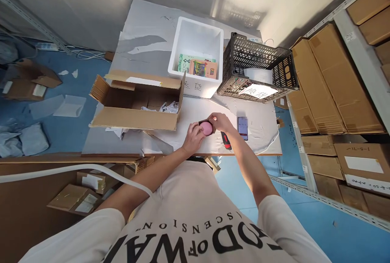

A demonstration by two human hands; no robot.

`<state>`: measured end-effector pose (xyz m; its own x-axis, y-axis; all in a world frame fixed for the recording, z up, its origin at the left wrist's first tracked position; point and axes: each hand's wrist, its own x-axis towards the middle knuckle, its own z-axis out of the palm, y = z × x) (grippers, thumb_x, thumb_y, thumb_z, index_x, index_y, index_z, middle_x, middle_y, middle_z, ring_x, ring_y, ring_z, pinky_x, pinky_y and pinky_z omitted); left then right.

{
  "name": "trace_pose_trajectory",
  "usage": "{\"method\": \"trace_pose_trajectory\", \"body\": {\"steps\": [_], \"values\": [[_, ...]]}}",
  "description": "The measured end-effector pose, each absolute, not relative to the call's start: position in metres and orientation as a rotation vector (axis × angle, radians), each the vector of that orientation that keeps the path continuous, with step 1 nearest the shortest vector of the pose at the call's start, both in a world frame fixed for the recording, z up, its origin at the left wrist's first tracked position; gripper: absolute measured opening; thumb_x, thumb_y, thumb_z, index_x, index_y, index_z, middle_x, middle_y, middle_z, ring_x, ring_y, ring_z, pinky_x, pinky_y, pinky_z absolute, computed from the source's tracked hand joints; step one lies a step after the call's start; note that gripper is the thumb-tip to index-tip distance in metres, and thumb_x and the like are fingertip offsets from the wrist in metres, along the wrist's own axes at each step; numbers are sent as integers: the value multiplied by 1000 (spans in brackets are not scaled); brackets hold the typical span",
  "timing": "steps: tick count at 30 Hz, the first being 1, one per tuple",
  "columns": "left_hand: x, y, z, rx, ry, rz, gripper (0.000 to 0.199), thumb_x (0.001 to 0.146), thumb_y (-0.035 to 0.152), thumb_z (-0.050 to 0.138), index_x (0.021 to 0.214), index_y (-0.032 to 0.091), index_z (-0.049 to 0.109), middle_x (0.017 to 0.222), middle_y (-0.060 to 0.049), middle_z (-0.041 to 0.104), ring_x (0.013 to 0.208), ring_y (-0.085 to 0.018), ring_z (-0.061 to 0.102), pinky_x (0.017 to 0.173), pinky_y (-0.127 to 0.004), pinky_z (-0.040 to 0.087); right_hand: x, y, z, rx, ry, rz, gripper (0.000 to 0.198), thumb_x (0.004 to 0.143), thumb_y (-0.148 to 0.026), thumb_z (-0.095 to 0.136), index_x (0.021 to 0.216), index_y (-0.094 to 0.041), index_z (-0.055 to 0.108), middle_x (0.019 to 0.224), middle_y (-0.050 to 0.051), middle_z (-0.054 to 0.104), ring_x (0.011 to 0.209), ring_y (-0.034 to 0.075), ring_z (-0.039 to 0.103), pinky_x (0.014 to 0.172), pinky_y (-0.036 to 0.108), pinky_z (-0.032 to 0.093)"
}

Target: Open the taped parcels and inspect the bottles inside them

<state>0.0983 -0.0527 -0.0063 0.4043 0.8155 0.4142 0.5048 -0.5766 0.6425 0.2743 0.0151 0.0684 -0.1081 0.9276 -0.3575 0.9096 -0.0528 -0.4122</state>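
Between my two hands is a round pink object with a dark edge or backing; its exact kind cannot be made out. My left hand has its fingers closed on the left side of it. My right hand pinches its upper right edge, with the fingertips partly hidden. Just below my right wrist lies a red and black box cutter, partly covered by the forearm. A phone with a lit screen rests to the right of it.
An open cardboard box with crumpled paper stands left. Behind my hands is a white foam box holding colourful flat packs. A black plastic crate with a white roll is at the right. Shelves carry cartons.
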Motion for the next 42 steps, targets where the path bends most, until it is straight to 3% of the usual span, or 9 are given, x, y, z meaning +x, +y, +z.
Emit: {"method": "trace_pose_trajectory", "body": {"steps": [6,9,12,18,24,27,35,38,42], "values": [[97,-51,-4,2224,1074,810,25,88,15,47,71,21,63,97,-7,60,109,-23,47,98,-47,42,274,34,77,-2304,-2061,1061,21,84,-38,56,87,-19,67,80,5,69,74,19,61,64,28,41],[96,-52,-5,2190,1081,767,25,90,18,46,75,22,65,96,-8,61,105,-23,50,94,-45,43,268,28,81,-2276,-2108,664,31,81,-36,62,107,-19,61,98,8,68,88,22,60,76,32,43],[97,-54,-7,2164,1162,782,25,91,20,44,83,24,68,98,-8,59,102,-22,50,93,-44,44,257,5,86,-1993,-2448,204,19,87,-20,50,103,-19,61,105,11,66,101,26,54,96,41,34],[97,-58,-14,2098,1223,895,15,88,24,52,98,20,63,112,-12,52,111,-25,48,99,-45,41,238,-33,86,-1902,-2778,94,17,82,-22,58,98,-17,63,93,15,69,103,32,53,104,58,16],[88,-54,-27,1779,1312,1131,101,61,41,82,139,16,22,145,-24,24,137,-32,30,105,-47,39,228,-19,83,-2124,-2651,175,46,66,-46,76,98,-15,63,94,19,69,103,37,53,105,65,12],[86,-45,-32,1672,1219,988,116,57,37,84,144,18,10,148,-23,28,138,-31,34,104,-45,40,225,-15,80,-2163,-2605,197,42,65,-44,75,95,-17,63,91,17,69,102,36,54,104,66,11],[95,-23,-22,1794,1114,826,61,67,30,70,123,19,47,120,-11,57,114,-28,55,96,-43,46,219,-25,80,-2132,-2463,143,36,64,-36,70,93,-19,57,90,13,69,104,34,51,104,65,10],[97,-22,-22,1820,1166,812,58,67,28,68,119,15,48,116,-12,58,110,-28,55,92,-43,47,220,-29,100,-2097,-2408,125,37,67,-37,68,97,-19,56,90,12,68,98,33,53,104,64,12],[99,-21,-22,1860,1192,784,63,64,28,71,120,12,47,115,-13,57,109,-28,55,91,-43,47,232,-31,145,-2009,-2438,201,51,71,-38,65,117,-18,52,100,12,64,90,29,57,94,47,35]]}}
